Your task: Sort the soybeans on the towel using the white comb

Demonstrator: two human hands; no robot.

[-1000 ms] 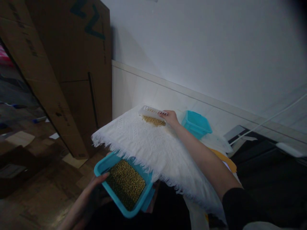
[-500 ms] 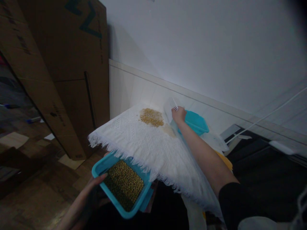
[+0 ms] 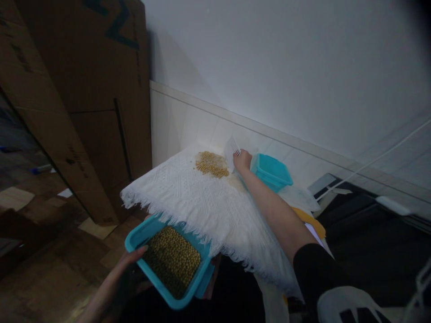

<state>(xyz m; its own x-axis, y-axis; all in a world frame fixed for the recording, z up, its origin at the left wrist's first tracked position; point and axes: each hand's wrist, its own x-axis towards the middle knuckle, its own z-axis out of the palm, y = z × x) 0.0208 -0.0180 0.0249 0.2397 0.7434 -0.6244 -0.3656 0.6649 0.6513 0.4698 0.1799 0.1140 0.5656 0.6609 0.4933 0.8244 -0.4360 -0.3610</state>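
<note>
My left hand (image 3: 129, 264) grips the near left rim of a blue plastic tub (image 3: 158, 282), its thumb over the edge. Soybeans (image 3: 177, 253) cover the bottom of this tub, which is tucked under the fringe of a white cloth (image 3: 188, 202). On the cloth lies a loose patch of soybeans (image 3: 212, 163). My right hand (image 3: 243, 160) is closed around a flat white plastic piece with slots (image 3: 231, 150), held on edge just right of that patch. A second blue tub (image 3: 272, 171) stands to the right of this hand.
A tall cardboard box (image 3: 101, 112) rises at the left. Behind the cloth is a white wall (image 3: 269, 67) with a pale lower panel. Clear plastic (image 3: 299, 197), a yellow item (image 3: 310, 220) and a white cord (image 3: 367, 163) are at the right. Paper scraps (image 3: 16, 198) lie on the wooden floor.
My right hand has moved a little left with the white slotted piece, closer to the soybeans on the cloth. My left hand still holds the tub.
</note>
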